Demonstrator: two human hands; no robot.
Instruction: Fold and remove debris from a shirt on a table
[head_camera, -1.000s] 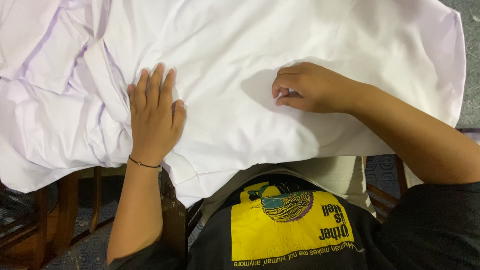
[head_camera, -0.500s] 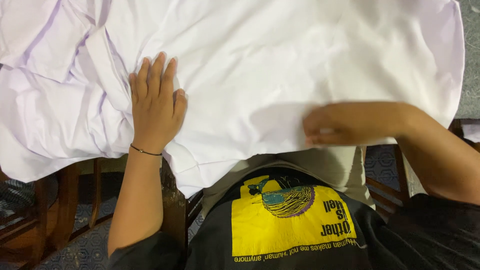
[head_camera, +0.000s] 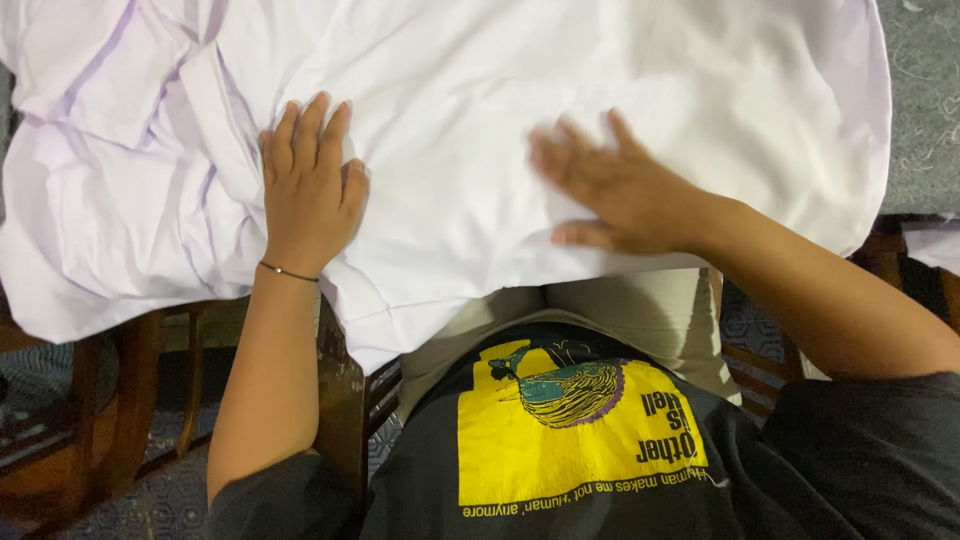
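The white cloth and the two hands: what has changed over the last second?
The right hand slid toward the person across the white cloth, then back up, and opened from curled to flat with fingers spread; it looks blurred. The left hand stayed pressed flat on the cloth, and the cloth's crumpled left part looks unchanged.

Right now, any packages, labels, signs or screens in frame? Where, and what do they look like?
No packages, signs or screens.
Printed patch: on the chest of the person's dark grey t-shirt, bottom centre; yellow rectangle with a teal and purple bird-like drawing and dark lettering.
Otherwise only the plain white cloth across the top, with the left hand pressed flat on it and the right hand, blurred, spread over it.
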